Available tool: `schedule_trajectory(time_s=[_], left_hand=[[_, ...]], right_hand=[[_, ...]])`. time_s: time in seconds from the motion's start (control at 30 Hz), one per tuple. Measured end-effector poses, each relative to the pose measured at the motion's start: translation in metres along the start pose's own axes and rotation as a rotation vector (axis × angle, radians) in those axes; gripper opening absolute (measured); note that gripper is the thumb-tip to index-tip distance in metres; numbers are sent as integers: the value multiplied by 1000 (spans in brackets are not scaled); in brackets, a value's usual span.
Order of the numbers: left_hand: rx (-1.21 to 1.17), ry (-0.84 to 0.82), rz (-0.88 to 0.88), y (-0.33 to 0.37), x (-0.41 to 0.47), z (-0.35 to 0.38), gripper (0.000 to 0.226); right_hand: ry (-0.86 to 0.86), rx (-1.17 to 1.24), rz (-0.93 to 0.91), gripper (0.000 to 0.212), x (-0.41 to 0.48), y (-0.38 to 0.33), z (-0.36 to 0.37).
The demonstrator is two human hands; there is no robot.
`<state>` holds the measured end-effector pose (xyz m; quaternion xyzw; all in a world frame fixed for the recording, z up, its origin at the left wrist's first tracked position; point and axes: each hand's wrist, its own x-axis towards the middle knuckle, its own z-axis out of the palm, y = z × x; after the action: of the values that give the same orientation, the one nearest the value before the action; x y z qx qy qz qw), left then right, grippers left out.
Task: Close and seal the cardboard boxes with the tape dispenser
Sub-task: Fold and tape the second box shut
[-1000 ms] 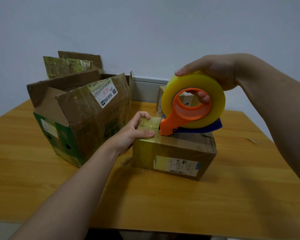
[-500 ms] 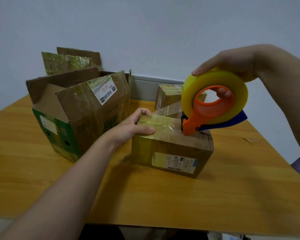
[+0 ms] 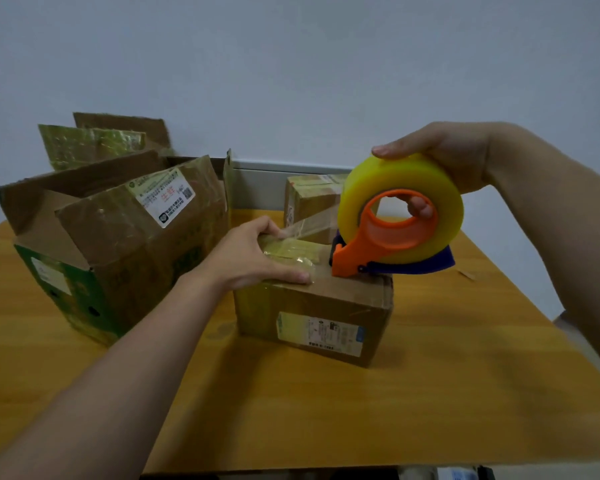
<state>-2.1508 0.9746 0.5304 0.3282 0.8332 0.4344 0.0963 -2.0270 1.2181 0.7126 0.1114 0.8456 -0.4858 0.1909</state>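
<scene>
Tape dispenser (image 3: 388, 237) sits nose-down on closed box (image 3: 312, 306), just right of L hand (image 3: 253, 258), whose thumb presses tape flat while its fingers bend over box's far edge; R hand (image 3: 444, 157) grips roll w/ one digit thru core, other fingertips hidden.

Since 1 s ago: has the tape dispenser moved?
Yes. The tape dispenser has moved right along the small box top, from near its left end to past its middle.
</scene>
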Motion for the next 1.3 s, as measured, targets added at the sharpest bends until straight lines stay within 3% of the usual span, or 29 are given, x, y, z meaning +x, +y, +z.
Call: schedule_trajectory(time_s=[0.17,0.33,0.47,1.0,1.17,1.3], left_hand=[[6,-11,-21,2,5,0,85],[39,-8,-41,1,9,1,83],[50,-5,-37,1,10,1,88],[25,-9,-25,0,11,3,94],[16,-6,-22,-2,10,1,105],[19,-4,-32,-1,9,2,109]], right_hand=[[9,-5,22,56,-19,22,-19],[39,71,-13,45,-38,56,-39],[19,92,-41,60,-42,81,-40],[132,95,81,43,-50,102,-41],[98,130,-2,70,-36,134,-34],[93,172,-77,69,-27,160,-24]])
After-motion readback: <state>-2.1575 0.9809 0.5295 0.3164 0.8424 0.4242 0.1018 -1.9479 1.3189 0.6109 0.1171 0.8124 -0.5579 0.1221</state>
